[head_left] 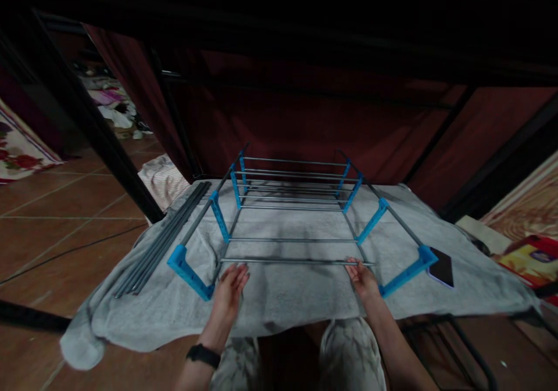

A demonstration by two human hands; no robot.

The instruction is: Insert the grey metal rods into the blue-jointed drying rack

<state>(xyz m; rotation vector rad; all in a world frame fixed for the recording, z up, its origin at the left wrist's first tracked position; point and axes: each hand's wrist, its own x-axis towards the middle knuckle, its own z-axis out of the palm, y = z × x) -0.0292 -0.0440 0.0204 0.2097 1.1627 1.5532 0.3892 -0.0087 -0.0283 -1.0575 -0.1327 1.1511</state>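
**Blue-and-grey rack [292,240] on a grey blanket [305,301]**

From afar I view the rack at the blanket's middle, stretching from the back edge towards the front. My left hand [231,286] has its grip apart, palm upturned, just beside the nearest rod [296,261]; contact I cannot tell. My right hand [363,279] has its grip clamped on that rod near its right end. Loose rods [163,240] lie along the blanket's left edge.
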